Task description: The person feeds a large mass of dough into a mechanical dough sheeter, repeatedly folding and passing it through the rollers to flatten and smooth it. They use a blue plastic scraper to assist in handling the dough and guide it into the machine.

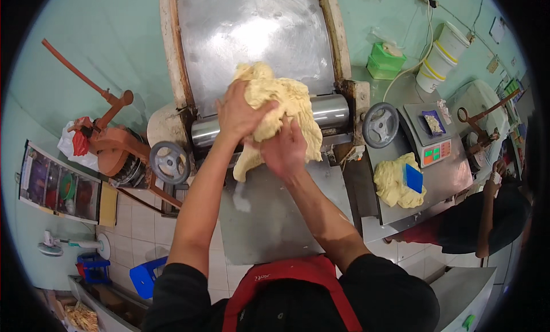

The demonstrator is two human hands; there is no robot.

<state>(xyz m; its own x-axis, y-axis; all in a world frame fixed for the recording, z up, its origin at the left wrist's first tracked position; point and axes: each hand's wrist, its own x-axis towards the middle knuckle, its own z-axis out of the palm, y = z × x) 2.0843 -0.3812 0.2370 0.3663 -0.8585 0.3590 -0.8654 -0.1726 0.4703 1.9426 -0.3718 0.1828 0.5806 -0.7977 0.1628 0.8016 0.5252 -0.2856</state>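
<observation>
A big, ragged piece of pale yellow dough [298,106] drapes over the shiny steel roller [337,110] of a dough sheeter. Part of it rests on the sloping metal plate [252,28] behind, and a flap hangs toward the front tray [263,223]. My left hand [236,111] grips the dough from its left side, thumb across the top. Lower down, my right hand [285,150] holds the front of the same dough, its fingertips partly hidden in the folds.
Handwheels [170,162] [380,125] flank the sheeter. On the right table, more dough [395,180] lies under a blue scraper [413,178], near a digital scale [435,151] and stacked white buckets [441,63]. Another person [487,217] stands at the right. A blue stool [146,275] is at lower left.
</observation>
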